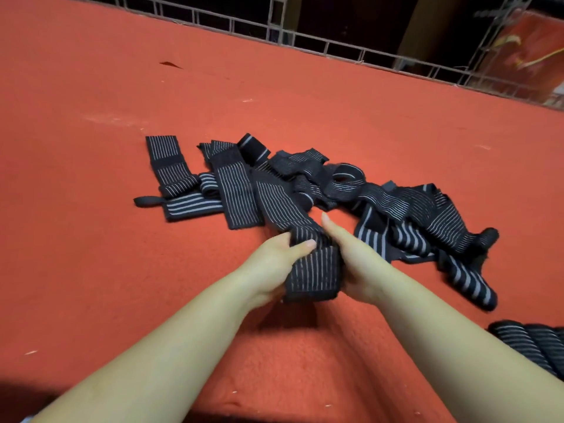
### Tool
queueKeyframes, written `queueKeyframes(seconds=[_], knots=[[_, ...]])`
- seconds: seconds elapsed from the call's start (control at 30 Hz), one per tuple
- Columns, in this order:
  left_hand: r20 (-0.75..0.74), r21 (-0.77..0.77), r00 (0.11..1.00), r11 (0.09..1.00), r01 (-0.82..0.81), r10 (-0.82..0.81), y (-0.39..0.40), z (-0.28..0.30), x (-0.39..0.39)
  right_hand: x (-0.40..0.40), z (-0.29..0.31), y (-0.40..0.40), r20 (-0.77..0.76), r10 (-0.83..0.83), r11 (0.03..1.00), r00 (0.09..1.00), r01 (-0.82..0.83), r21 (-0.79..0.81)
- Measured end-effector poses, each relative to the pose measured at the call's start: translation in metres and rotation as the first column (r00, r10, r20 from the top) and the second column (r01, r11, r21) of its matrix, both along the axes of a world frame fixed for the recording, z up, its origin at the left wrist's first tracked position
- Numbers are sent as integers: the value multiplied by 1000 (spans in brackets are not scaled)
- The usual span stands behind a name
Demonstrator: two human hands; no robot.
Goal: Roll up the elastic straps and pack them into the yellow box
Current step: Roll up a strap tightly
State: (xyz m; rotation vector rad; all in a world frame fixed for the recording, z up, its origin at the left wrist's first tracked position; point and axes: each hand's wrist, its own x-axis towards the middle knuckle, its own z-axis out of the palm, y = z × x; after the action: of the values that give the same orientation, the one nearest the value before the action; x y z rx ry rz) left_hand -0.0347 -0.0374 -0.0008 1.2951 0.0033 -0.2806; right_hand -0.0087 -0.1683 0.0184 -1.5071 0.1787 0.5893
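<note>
Several black elastic straps with grey stripes lie tangled in a pile (351,190) on the red felt surface (122,270). One long strap (311,270) runs from the pile toward me, and its near end is folded over between my hands. My left hand (274,261) grips its left edge with the thumb on top. On the strap's right edge rests my right hand (354,261), index finger stretched forward along it. Rolled straps (531,343) lie at the right edge. No yellow box is in view.
A metal wire grid fence (335,44) borders the far edge of the red surface. Behind it at the right is a red object with yellow markings (525,53). Open red felt spreads to the left and in front of the pile.
</note>
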Motion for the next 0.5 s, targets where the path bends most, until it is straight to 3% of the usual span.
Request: queueKeyframes(seconds=[0.07,0.13,0.3,0.4,0.5], knots=[[45,52,989,989,141,-143,2,9,-10,-3,17,-3,-94,17,990,995,-4,144],[43,48,979,979,199,-201,4,15,-19,-6,25,-5,-89,-24,982,996,40,183],[-40,17,967,967,254,-254,15,10,-36,-13,37,-2,-2,-356,898,934,343,277],[-53,-6,969,971,241,-241,19,3,-44,-21,38,-5,59,-510,798,858,447,404],[-63,-112,989,986,124,-131,24,0,-50,-43,40,-9,189,-650,709,736,497,501]])
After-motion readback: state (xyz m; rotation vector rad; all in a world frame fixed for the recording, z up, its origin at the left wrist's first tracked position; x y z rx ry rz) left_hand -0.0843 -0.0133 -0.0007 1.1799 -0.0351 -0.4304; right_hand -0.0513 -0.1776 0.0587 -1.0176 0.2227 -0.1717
